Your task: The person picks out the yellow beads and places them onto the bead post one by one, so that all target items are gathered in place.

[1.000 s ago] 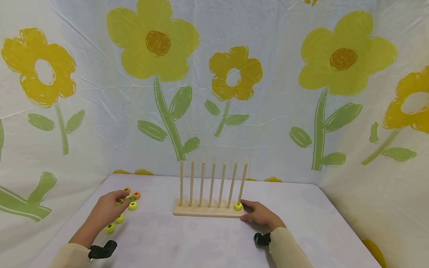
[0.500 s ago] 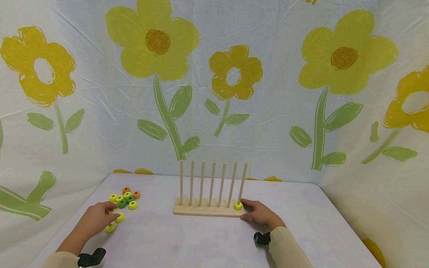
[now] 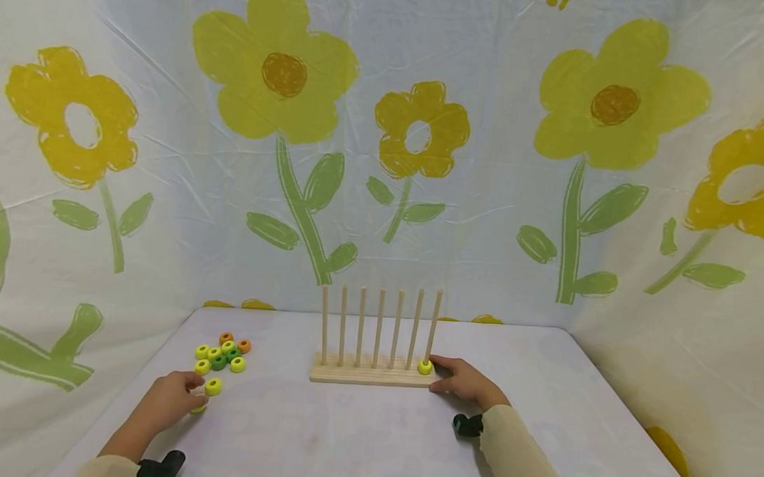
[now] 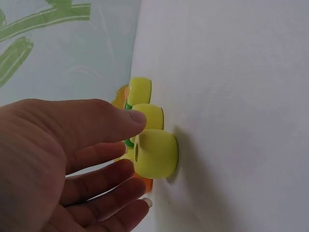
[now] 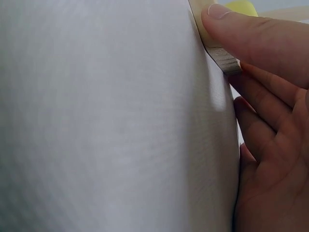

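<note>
My left hand (image 3: 164, 401) is low at the left of the table, thumb and fingers apart around the nearest yellow bead (image 3: 198, 409), which they partly hide. In the left wrist view that bead (image 4: 157, 153) rests on the table just beyond the thumb tip, the fingers loosely bent. At the table's middle stands a wooden peg rack (image 3: 367, 378) with a row of upright pegs. One yellow bead (image 3: 424, 367) sits at the foot of its rightmost peg. My right hand (image 3: 470, 383) grips the rack's right end, thumb on the front edge of the base (image 5: 224, 59).
Several more beads lie grouped at the table's left: yellow ones (image 3: 238, 365), green ones (image 3: 218, 362) and orange ones (image 3: 244, 346). Another yellow bead (image 3: 213, 386) lies just beyond the left hand. A flower-printed cloth (image 3: 482, 256) hangs behind the white table (image 3: 375, 442).
My left hand has drawn back from over the bead group toward the nearest yellow bead, uncovering the others. The right hand and the rack have stayed in place.
</note>
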Demonstrator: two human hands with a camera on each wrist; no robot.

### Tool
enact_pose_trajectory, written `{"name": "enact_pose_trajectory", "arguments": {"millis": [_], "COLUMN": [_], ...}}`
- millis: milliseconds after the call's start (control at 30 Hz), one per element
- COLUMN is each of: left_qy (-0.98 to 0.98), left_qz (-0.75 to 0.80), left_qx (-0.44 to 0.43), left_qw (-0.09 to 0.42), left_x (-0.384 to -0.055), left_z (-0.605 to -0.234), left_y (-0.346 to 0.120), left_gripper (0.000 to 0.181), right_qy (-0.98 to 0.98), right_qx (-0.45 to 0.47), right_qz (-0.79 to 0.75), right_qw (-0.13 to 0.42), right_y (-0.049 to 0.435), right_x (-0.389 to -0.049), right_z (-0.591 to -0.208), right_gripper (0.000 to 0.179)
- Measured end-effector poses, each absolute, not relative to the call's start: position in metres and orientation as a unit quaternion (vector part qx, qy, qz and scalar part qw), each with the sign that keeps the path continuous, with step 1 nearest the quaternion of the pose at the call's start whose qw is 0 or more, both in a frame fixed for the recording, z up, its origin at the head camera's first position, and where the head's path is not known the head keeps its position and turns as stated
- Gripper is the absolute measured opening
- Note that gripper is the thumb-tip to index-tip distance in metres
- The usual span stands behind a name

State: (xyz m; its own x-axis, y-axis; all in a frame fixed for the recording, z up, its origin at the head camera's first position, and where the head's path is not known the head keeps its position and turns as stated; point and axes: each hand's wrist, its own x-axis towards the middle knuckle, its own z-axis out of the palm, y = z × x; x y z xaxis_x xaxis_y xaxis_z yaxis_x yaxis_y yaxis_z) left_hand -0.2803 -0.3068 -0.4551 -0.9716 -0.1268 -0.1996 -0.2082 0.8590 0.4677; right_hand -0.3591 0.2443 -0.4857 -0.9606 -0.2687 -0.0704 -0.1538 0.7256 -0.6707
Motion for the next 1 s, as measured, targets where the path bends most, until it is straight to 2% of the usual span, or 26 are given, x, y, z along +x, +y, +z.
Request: {"name": "enact_pose_trajectory", "arguments": {"millis": [300,500,1000], "left_qy": [0.958,0.958,0.963], "left_qz": [0.255,0.253,0.264], "left_qx": [-0.1,-0.098,-0.028], "left_qw": [0.088,0.088,0.053], "left_x": [-0.275,-0.274,-0.276], "left_z": [-0.461,-0.461,-0.45], "left_y": [-0.303,-0.303,-0.287], "left_gripper": [0.04,0.038,0.036], "right_qy": [0.925,0.927,0.92], "right_qx": [-0.111,-0.114,-0.101], "right_qz": [-0.354,-0.349,-0.368], "right_qw": [0.083,0.08,0.086], "right_y": [0.243,0.243,0.244], "right_x": [-0.355,-0.356,-0.36], "right_z": [-0.484,-0.484,-0.487], "right_gripper": [0.072,0.073,0.072]}}
